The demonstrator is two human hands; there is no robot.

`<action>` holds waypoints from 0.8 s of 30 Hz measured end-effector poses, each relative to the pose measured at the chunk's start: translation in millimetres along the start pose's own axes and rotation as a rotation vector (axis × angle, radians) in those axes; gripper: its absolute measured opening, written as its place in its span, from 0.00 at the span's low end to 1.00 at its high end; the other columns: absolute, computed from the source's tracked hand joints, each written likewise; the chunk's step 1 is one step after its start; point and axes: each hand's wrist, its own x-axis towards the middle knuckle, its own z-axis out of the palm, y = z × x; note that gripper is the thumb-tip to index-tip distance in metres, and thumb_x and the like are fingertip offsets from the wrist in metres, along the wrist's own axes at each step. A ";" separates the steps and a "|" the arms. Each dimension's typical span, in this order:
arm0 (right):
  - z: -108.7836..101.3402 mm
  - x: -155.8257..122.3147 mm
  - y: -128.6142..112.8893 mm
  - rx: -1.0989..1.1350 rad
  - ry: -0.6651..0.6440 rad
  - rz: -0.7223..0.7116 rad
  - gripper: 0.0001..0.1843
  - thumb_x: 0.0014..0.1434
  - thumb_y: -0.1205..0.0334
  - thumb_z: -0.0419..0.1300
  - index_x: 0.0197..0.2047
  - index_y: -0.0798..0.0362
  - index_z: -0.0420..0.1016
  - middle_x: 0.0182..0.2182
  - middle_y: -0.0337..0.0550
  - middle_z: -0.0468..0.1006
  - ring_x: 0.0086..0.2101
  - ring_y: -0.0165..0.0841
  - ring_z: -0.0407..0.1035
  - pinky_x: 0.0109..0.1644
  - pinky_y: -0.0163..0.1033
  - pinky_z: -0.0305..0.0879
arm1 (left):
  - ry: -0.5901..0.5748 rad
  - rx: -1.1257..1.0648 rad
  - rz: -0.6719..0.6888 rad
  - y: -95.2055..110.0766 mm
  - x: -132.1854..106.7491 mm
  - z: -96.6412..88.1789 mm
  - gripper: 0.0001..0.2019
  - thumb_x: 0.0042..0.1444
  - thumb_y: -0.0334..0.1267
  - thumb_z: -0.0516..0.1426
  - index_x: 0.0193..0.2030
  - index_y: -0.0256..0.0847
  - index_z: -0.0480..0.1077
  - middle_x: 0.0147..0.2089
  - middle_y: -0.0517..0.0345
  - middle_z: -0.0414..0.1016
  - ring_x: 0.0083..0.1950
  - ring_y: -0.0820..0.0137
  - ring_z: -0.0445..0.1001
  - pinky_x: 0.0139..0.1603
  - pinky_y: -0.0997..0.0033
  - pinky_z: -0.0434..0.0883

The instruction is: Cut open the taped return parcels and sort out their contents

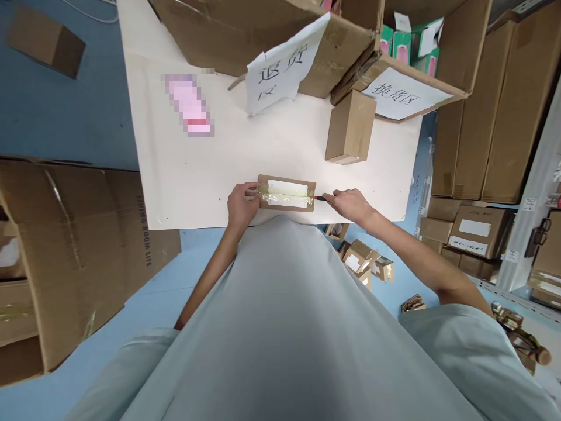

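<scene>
A small taped cardboard box (287, 204) lies flat near the table's front edge, with a white label under shiny clear tape. My left hand (243, 206) grips its left end, thumb and fingers at the corner. On the other side, my right hand (348, 204) is closed around a slim red-and-black tool (319, 198). The tool's tip is at the right end of the box, by the tape; whether it touches is too small to tell. Most of the tool is hidden in my fingers.
A closed brown carton (350, 127) stands behind on the white table (184, 187). Large open boxes with handwritten paper signs (276, 73) line the back. A blurred pink item (188, 105) lies at left. Parcels (359, 257) sit on the floor, and a big carton (87, 251) stands left.
</scene>
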 end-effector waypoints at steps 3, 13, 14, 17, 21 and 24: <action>12.2 -1.5 10.6 0.025 0.031 -0.009 0.25 0.84 0.63 0.45 0.75 0.50 0.72 0.53 0.60 0.86 0.49 0.47 0.85 0.45 0.44 0.64 | 0.035 0.030 -0.006 2.8 -1.9 4.2 0.18 0.60 0.29 0.61 0.55 0.46 0.84 0.59 0.51 0.85 0.50 0.59 0.87 0.54 0.59 0.83; 87.1 34.6 39.1 0.252 0.187 -0.051 0.26 0.88 0.54 0.42 0.78 0.46 0.69 0.59 0.54 0.84 0.52 0.43 0.81 0.44 0.40 0.61 | 0.111 0.166 -0.015 15.8 -8.5 14.0 0.17 0.64 0.32 0.59 0.58 0.45 0.80 0.63 0.49 0.83 0.53 0.58 0.87 0.57 0.57 0.83; 97.4 41.1 38.1 0.297 0.204 -0.059 0.25 0.88 0.54 0.43 0.78 0.47 0.69 0.59 0.53 0.84 0.53 0.42 0.81 0.44 0.39 0.61 | 0.124 0.187 -0.007 17.7 -9.7 15.5 0.17 0.65 0.32 0.59 0.58 0.45 0.80 0.63 0.49 0.83 0.52 0.58 0.87 0.58 0.56 0.83; 122.0 60.7 29.1 0.445 0.249 -0.087 0.23 0.88 0.57 0.44 0.74 0.51 0.71 0.60 0.52 0.84 0.53 0.41 0.79 0.45 0.38 0.63 | 0.159 0.236 0.006 21.3 -12.7 20.1 0.15 0.67 0.33 0.59 0.58 0.45 0.78 0.63 0.47 0.83 0.51 0.58 0.87 0.60 0.54 0.83; 142.2 75.4 15.7 0.684 0.316 -0.123 0.22 0.88 0.58 0.43 0.72 0.52 0.72 0.62 0.51 0.84 0.56 0.39 0.78 0.50 0.36 0.66 | 0.177 0.271 -0.022 21.2 -16.3 23.8 0.15 0.68 0.37 0.59 0.60 0.45 0.77 0.64 0.44 0.82 0.52 0.56 0.86 0.62 0.51 0.84; 154.1 72.9 12.4 0.853 0.337 -0.069 0.23 0.87 0.56 0.42 0.72 0.54 0.70 0.62 0.53 0.85 0.54 0.41 0.79 0.53 0.38 0.69 | 0.211 0.321 -0.011 24.0 -22.5 28.1 0.16 0.70 0.41 0.59 0.62 0.44 0.77 0.67 0.38 0.80 0.61 0.49 0.84 0.72 0.41 0.79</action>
